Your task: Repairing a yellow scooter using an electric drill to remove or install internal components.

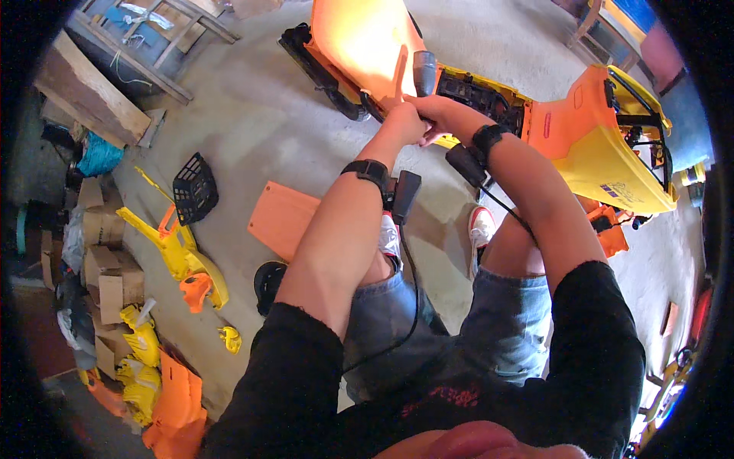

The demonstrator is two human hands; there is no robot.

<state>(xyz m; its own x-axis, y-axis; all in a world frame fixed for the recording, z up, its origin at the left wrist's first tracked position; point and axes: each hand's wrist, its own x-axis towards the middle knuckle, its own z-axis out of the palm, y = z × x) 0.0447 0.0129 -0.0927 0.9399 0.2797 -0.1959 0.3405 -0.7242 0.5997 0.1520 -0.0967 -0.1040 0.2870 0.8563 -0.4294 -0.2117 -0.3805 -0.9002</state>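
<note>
Both hands are closed together at the top centre, over an orange and yellow scooter body [558,115] lying across the floor. My left hand [405,122] and my right hand [432,115] overlap, fingers curled round something that they mostly hide. A dark grey cylindrical piece [424,73] stands just beyond them, against a glossy orange panel [355,38]; I cannot tell whether it is what they grip. Dark mechanical parts [478,96] show in the body's opening to the right. A flat orange panel [279,218] lies below, behind my left forearm.
Yellow plastic parts [180,252], a black basket [195,187] and orange pieces [172,398] lie on the floor at left, beside cardboard boxes [107,283] and a wooden board [92,92]. A wooden frame [176,46] stands at upper left. My feet [482,229] are under my arms.
</note>
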